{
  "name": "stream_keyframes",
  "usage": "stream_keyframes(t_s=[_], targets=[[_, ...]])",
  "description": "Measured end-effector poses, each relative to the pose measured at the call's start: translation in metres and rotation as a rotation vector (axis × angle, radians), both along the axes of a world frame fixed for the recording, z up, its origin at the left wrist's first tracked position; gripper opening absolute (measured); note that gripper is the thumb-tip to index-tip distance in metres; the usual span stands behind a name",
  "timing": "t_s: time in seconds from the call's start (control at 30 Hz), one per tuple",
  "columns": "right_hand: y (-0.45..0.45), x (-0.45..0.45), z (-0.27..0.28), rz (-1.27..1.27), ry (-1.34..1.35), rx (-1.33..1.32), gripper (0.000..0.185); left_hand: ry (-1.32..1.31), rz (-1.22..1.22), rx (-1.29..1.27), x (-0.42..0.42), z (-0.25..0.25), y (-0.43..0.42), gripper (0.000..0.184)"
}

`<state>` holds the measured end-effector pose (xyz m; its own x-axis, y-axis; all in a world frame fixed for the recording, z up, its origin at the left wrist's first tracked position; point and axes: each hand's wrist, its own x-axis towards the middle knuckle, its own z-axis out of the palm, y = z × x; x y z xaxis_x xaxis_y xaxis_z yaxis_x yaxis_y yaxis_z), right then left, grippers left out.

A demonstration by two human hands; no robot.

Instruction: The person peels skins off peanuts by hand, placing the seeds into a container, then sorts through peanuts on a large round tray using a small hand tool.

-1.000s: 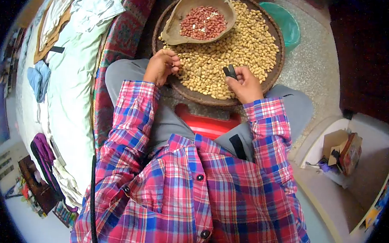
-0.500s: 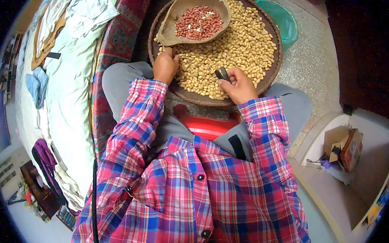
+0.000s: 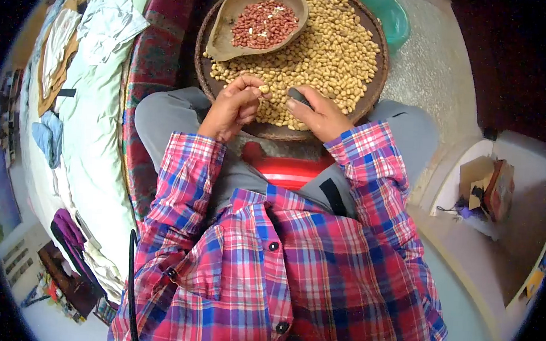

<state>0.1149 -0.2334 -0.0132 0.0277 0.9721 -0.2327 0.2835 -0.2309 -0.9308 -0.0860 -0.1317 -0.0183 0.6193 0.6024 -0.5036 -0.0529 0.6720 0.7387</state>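
Note:
My left hand (image 3: 234,108) pinches one unshelled peanut (image 3: 264,89) between thumb and fingertips, over the near edge of a round dark tray (image 3: 199,50). Opposite it, my right hand (image 3: 323,115) is closed around a small black two-armed tool (image 3: 298,97), mostly covered by the fingers. The two hands are a short gap apart, so tool and peanut do not touch. Unshelled peanuts (image 3: 335,44) are spread across the tray. A tan, pointed bowl (image 3: 223,33) rests at the tray's far left, with red shelled peanut kernels (image 3: 265,23) inside.
A green basin (image 3: 397,22) stands beyond the tray on the right. Something red (image 3: 288,171), perhaps a stool, sits between my knees. To my left is a bed (image 3: 99,130) with clothes on it. A white shelf (image 3: 497,244) with boxes stands at right.
My left hand has come back from beside the bowl and turned up, now showing a peanut in its fingertips. My right hand has shifted slightly left with the tool. The whole view has moved slightly.

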Motion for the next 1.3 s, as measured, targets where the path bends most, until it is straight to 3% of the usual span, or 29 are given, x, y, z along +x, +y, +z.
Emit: stream_keyframes(t_s=[0.13,0.2,0.37,0.6,0.9,1.07,1.3], targets=[[-0.001,0.0,0.009,0.063,-0.044,-0.031,0.037,-0.081,0.012,-0.085,0.004,0.008,-0.015,0.018],[-0.002,0.0,0.008,0.044,-0.127,0.088,0.037,-0.082,0.003,-0.076,0.004,0.007,-0.019,0.016],[-0.001,0.001,0.002,0.04,-0.103,0.15,0.034,0.048,0.011,0.207,0.009,0.008,-0.024,0.015],[-0.002,-0.002,0.002,0.01,-0.08,0.209,0.034,0.016,0.076,0.256,0.014,0.019,-0.027,0.009],[-0.001,-0.003,0.001,0.015,0.037,0.184,0.04,0.108,-0.065,0.308,0.016,0.032,-0.032,0.019],[-0.002,-0.001,0.004,0.055,0.116,0.113,0.04,0.124,-0.037,0.517,0.018,0.028,-0.035,0.019],[-0.004,0.003,0.003,0.117,-0.018,0.145,0.044,0.206,-0.168,0.689,0.014,0.019,-0.03,0.02]])
